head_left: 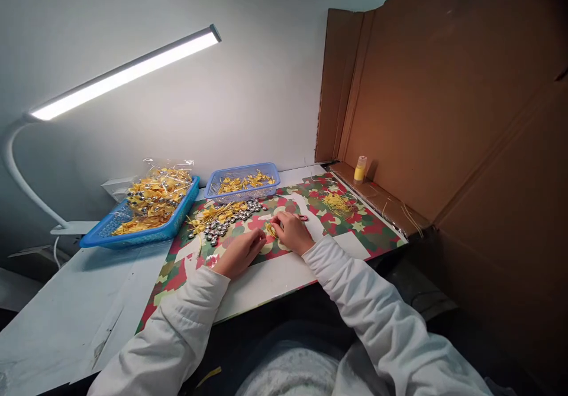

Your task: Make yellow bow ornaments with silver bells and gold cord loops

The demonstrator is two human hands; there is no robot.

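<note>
My right hand (291, 231) is closed in a pinch on a small yellow ribbon piece (270, 230) low over the patterned board. My left hand (243, 251) lies just left of it, thumb and fingers pressed together. What the left fingertips hold, if anything, is too small to make out. Beyond the left hand, silver bells (219, 228) are spread in a loose group. Yellow ribbon pieces (222, 211) with long strands lie behind the bells. A small pinkish-red item (303, 218) sits just past my right hand, partly covered by it.
A blue basket (180, 212) heaped with yellow ribbon pieces stands left; a shallower basket (242, 194) is at the back. Yellow threads (338, 204) lie right on the camouflage-patterned board (381, 236). A small yellow bottle (360, 170) stands by the cardboard wall (399, 100). A lamp (128, 75) hangs over the left.
</note>
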